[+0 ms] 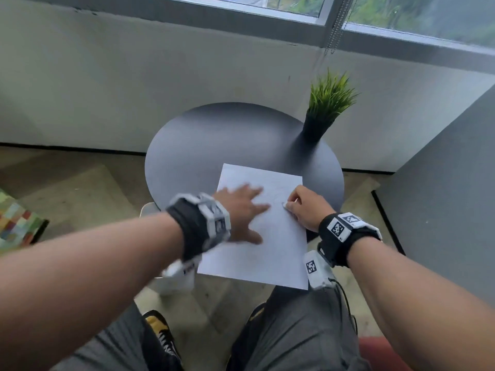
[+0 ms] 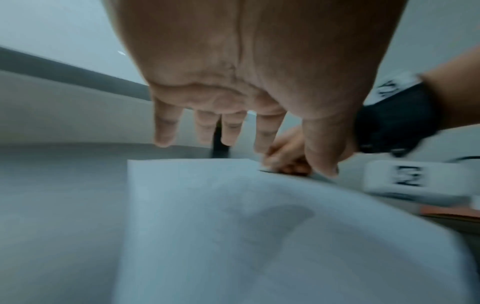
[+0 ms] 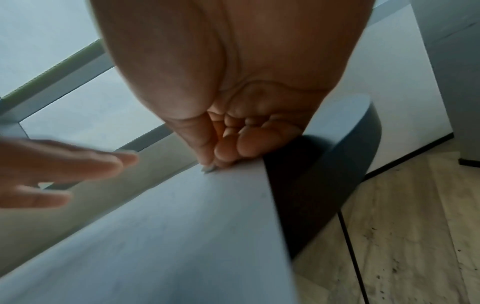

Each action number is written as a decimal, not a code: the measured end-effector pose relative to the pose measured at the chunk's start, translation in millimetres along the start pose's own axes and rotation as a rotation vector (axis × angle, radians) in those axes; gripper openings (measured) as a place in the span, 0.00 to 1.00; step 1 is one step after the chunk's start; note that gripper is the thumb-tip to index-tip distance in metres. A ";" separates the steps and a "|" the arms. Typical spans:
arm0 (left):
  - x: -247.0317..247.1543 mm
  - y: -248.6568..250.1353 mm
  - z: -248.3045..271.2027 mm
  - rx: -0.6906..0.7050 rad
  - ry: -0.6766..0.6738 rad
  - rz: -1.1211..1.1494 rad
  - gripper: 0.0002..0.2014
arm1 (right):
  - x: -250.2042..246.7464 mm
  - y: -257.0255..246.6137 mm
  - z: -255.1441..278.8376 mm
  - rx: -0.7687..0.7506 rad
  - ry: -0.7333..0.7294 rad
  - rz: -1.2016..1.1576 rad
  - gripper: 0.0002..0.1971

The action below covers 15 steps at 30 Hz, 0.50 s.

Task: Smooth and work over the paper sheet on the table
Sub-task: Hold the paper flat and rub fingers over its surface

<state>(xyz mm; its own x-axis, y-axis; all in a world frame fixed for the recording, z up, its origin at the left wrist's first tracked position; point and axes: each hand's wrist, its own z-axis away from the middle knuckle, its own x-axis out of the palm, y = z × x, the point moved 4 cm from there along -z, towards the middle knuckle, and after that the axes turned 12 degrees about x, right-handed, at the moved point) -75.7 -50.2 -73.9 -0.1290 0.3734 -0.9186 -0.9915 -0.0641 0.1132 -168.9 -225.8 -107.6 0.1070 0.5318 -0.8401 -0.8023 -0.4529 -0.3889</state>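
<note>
A white paper sheet (image 1: 267, 245) (image 2: 233, 236) (image 3: 168, 236) lies on the near half of a round dark table (image 1: 214, 145), its near edge hanging over the rim. My left hand (image 1: 249, 210) (image 2: 221, 127) is spread with straight fingers over the sheet's left part; it is blurred, and the left wrist view shows the fingertips slightly above the paper. My right hand (image 1: 294, 207) (image 3: 226, 152) rests on the sheet's right side, fingers curled and pinching a small pale object (image 1: 284, 205) (image 3: 209, 169) whose tip meets the paper.
A potted grass plant (image 1: 326, 103) stands at the table's far right. The table's right rim (image 3: 337, 164) runs just beside the paper. A grey partition (image 1: 442, 183) rises on the right; a wall with a window is behind. My knees are below the near edge.
</note>
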 end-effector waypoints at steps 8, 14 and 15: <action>78.2 95.3 -3.5 0.240 0.173 0.027 0.48 | 5.3 -1.0 9.5 -0.018 0.042 0.076 0.07; 78.6 18.8 25.3 -0.231 0.114 0.201 0.56 | 8.2 1.0 7.0 0.027 0.048 0.071 0.07; 75.2 8.7 30.1 -0.337 0.124 0.248 0.54 | 7.6 1.1 7.1 0.033 0.048 0.075 0.07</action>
<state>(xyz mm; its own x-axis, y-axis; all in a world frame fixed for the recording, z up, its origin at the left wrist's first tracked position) -94.6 5.2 -130.6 -0.3395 0.1963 -0.9199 -0.8673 -0.4438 0.2254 -173.1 -217.1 -111.7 0.0734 0.4617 -0.8840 -0.8282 -0.4656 -0.3120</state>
